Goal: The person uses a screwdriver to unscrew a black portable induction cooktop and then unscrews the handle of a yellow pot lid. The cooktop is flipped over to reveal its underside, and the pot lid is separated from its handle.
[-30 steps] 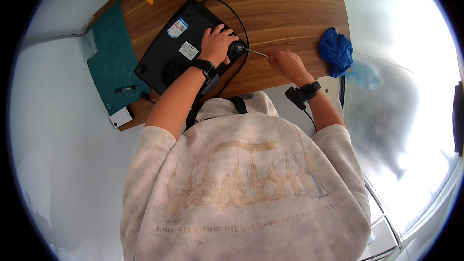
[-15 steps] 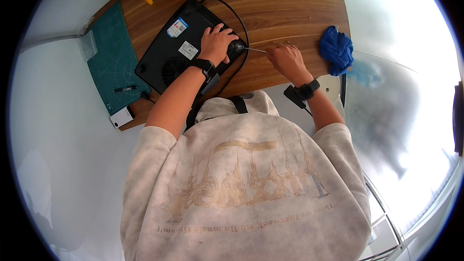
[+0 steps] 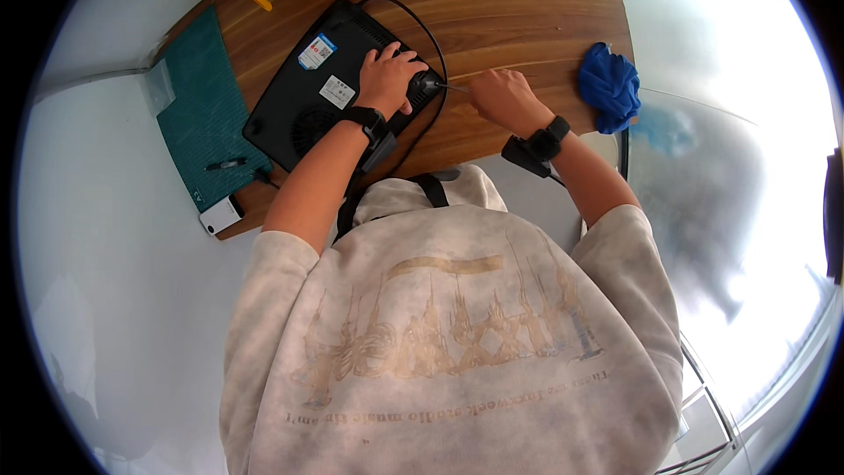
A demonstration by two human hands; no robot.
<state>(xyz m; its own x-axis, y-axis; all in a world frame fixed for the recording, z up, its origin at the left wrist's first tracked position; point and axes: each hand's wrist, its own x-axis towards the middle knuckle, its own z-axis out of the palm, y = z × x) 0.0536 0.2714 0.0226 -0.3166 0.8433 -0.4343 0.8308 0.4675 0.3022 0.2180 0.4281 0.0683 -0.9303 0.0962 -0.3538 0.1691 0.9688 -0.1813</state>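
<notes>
— What is the person working on?
— A black flat appliance [image 3: 330, 97], lying bottom-up on the table [image 3: 519, 26] under the left hand [image 3: 387, 79], which is gripping its cable end.
— And the right hand [image 3: 501, 98]?
— Clenching a thin screwdriver [image 3: 453, 87]; a blue cloth [image 3: 608, 88] is lying beyond it.

The person is wearing a loose, pale beige short-sleeved shirt with a washed, mottled look, carrying a faded tan print of spired buildings and a line of small dark lettering beneath it. A dark strap is running around the neck and lying over the collar. The left hand [image 3: 387, 79] is showing a black band with a dark device at its wrist, and the right hand [image 3: 499, 98] is wearing a matching black band with a boxy black unit.
</notes>
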